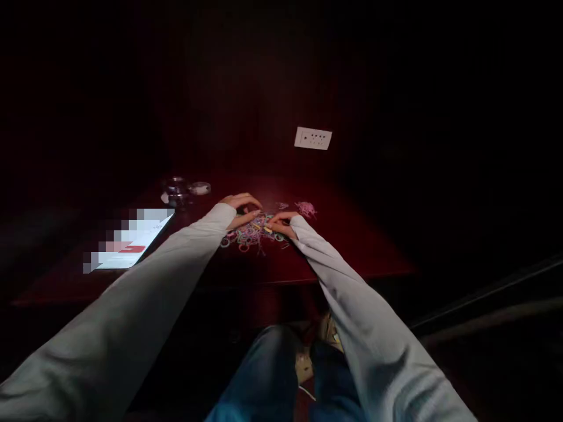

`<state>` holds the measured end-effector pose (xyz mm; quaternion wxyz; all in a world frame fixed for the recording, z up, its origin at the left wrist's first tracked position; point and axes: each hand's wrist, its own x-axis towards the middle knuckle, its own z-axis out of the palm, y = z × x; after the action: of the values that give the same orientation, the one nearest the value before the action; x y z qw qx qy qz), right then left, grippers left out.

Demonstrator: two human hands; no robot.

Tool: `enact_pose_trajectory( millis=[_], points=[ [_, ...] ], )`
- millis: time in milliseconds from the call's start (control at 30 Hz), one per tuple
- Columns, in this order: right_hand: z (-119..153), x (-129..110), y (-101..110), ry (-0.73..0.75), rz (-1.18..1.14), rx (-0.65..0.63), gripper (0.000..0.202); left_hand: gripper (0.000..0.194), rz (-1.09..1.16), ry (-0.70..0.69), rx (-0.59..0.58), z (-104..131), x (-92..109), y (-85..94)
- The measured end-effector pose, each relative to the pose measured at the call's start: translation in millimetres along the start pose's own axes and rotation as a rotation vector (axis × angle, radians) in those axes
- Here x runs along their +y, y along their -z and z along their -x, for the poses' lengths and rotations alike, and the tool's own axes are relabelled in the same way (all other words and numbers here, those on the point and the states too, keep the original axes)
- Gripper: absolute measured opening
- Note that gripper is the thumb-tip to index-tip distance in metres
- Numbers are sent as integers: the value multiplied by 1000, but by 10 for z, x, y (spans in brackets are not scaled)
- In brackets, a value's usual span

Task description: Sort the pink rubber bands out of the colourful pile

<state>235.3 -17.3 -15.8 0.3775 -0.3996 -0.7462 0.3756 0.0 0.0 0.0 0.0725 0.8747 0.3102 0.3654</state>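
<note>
While both hands meet over one small heap, the fingers of neither can be read for certain: whether anything is pinched cannot be told.

Left hand point(243, 205): fingers curved, thumb set apart from them, lying over the far left part of the heap. Right hand point(282, 225): fingers bent, fingertips at the heap's right side, pointing toward the left hand; a small yellow piece point(267, 230) shows just beside the fingertips.

Heap of coloured bands point(247, 235): one, loose and tangled, on the tabletop between and in front of the hands; pink, lilac and green among its colours, several rings lying at its near edge.

Pink cluster point(306, 208): one, apart from the heap, beyond the right wrist. Small pale bits point(282, 206): a few, between that cluster and the heap.

See-through jar point(177, 189): one, beyond the left forearm. Round see-through piece point(200, 188): one, just right of the jar, a white patch upon it.

Lit screen point(147, 239): one, left of the left forearm, partly pixelated, with a red block.

Tabletop point(360, 240): dark red, glossy. Socket plate point(313, 138): one, white, beyond the tabletop.

Sleeves point(352, 281): two, grey. Jeans point(264, 375): blue, below the table edge.
</note>
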Motion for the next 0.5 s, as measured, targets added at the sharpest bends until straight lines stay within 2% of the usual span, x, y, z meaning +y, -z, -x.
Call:
enact_pose_trajectory(
  millis=[233,500],
  points=[
    [-5,-32,-23,-55,-4,85,62,27,-28,-30,-7,-26,35,-4],
    [-83,-50,-91,-31,-49,196,64,24,-117,-69,-32,-22,63,-12]
  ],
)
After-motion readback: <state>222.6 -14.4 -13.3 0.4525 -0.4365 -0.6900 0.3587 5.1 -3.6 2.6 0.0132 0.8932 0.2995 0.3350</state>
